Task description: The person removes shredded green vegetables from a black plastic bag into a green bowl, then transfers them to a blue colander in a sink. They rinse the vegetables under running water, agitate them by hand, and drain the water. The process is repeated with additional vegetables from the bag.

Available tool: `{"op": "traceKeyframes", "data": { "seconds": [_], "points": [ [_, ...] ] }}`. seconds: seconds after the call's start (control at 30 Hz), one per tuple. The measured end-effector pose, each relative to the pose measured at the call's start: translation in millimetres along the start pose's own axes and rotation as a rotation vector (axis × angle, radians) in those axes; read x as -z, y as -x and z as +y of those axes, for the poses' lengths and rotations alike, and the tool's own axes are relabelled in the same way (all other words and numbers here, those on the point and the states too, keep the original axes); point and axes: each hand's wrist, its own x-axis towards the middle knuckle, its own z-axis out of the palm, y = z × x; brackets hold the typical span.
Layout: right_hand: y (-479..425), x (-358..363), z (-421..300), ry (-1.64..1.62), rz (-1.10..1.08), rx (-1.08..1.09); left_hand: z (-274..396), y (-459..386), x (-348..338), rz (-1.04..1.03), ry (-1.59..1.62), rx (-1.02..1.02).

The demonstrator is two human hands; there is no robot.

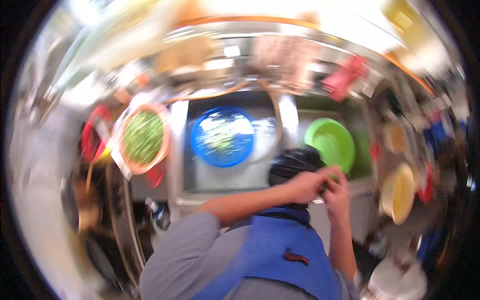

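Observation:
My left hand reaches across my body and meets my right hand at the near edge of the sink. The fingers of both come together around something small and dark green, too blurred to name; whether they grip it is unclear. Just beyond them a black plastic bag bulges over the sink's front rim. A bright green plastic basin stands in the right sink, close past my fingertips. In the left sink, a blue basin holds water and pale green pieces.
Left of the sinks is a pinkish basket full of chopped greens. A yellow-cream bowl sits at the right. A hose runs over the left sink. Behind lie a red plastic bag and a white bucket stands low right.

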Motion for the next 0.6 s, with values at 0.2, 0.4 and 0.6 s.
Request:
{"op": "traceKeyframes", "data": {
  "seconds": [0.2,0.4,0.6],
  "points": [
    [-11.2,65.9,13.7,0.376,0.147,-0.010,-74.3,14.4,21.9,0.430,-0.348,-0.222],
    [-1.5,129.4,76.3,0.464,0.203,-0.031,-58.0,10.4,5.1,0.468,0.201,0.294],
    [-11.2,118.0,21.7,0.638,-0.198,0.104,61.3,-70.8,-53.0,0.048,-0.072,0.006]
  ]
}}
